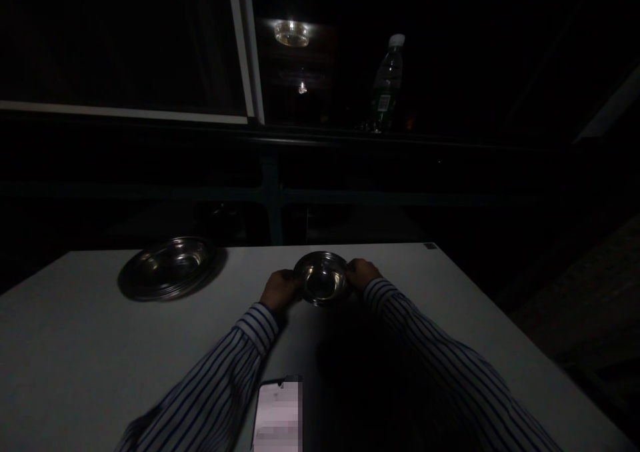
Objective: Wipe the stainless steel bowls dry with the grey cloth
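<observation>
Between my two hands is a small shiny metal bowl point(323, 283) near the far side of the white table point(90, 365). My left hand point(281, 290) grips its left rim, with the thumb over the edge. On the opposite side my right hand point(363, 273) has hold of the right rim. Whether the bowl rests on the table or is slightly raised is hard to tell in the dim light. To the left lies a stack of larger metal dishes point(167, 269), apart from both hands.
A lit phone point(278, 415) lies at the near edge, beside my left forearm. Beyond the table, a plastic bottle point(387, 85) with a white cap stands on a ledge by the dark window. A frame bar point(245, 45) rises behind.
</observation>
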Demonstrator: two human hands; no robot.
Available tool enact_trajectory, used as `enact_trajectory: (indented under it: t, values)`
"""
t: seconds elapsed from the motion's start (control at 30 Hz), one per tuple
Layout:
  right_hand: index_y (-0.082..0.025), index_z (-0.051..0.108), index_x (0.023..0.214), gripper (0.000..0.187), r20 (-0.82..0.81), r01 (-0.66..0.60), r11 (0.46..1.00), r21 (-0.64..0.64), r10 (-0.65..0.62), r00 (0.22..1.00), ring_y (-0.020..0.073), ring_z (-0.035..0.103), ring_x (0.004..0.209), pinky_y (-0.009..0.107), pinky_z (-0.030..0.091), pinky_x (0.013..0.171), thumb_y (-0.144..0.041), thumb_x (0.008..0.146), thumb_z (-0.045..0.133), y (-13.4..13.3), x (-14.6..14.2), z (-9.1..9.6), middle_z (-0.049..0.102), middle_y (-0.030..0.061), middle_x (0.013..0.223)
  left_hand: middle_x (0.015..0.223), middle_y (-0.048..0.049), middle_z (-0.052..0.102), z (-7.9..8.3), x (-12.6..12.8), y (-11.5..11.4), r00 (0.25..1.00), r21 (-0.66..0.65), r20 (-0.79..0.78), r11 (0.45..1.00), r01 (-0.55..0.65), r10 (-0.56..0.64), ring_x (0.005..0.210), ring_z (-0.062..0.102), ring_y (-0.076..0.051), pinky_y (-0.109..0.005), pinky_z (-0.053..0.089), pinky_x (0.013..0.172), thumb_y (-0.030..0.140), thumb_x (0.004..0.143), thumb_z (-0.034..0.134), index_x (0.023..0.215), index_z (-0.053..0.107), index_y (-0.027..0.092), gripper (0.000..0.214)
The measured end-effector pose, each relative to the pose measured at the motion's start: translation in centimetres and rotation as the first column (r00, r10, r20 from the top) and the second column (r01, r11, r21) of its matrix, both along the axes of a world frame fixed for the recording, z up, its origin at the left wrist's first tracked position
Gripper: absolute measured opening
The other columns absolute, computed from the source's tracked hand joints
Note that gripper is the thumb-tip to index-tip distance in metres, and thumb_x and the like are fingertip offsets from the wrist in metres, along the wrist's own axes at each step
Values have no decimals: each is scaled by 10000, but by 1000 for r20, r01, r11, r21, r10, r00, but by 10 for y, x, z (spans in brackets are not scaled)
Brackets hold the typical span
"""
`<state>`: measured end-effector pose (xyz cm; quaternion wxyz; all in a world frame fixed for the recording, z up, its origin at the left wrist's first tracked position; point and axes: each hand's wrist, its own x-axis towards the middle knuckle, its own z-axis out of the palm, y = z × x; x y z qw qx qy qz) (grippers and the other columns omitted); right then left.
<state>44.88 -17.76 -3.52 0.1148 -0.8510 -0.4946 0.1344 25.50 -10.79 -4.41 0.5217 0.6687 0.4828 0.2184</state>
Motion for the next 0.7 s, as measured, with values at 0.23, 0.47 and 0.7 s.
enact_trajectory:
  t: [0.23, 0.47, 0.7]
  values:
    - [-154, 625, 908, 283, -31, 49, 997, 57, -47, 998, 235, 595, 876, 287, 430, 685, -332, 759, 462, -11, 14, 1, 645, 126, 934, 713, -96, 661, -2, 17, 0, 1000, 27, 10, 999, -29, 29, 554, 601, -135, -215, 443, 482, 206, 659, 575, 849, 591, 79, 229]
    - [-162, 635, 903, 243, -58, 106, 991, 85, -101, 993, 185, 601, 867, 237, 430, 699, -288, 766, 479, -37, 50, 0, 657, 91, 902, 663, -65, 651, -10, 58, -6, 997, 91, -72, 995, 27, -20, 579, 603, -147, -220, 430, 492, 260, 638, 611, 759, 572, 118, 190]
    - [-156, 628, 930, 281, -34, 162, 985, 66, -160, 987, 201, 595, 889, 257, 424, 708, -312, 783, 446, -52, 70, -4, 647, 113, 939, 694, -81, 648, -12, 86, -15, 989, 147, -135, 986, 80, -60, 626, 605, -160, -235, 425, 524, 258, 615, 628, 718, 552, 125, 185]
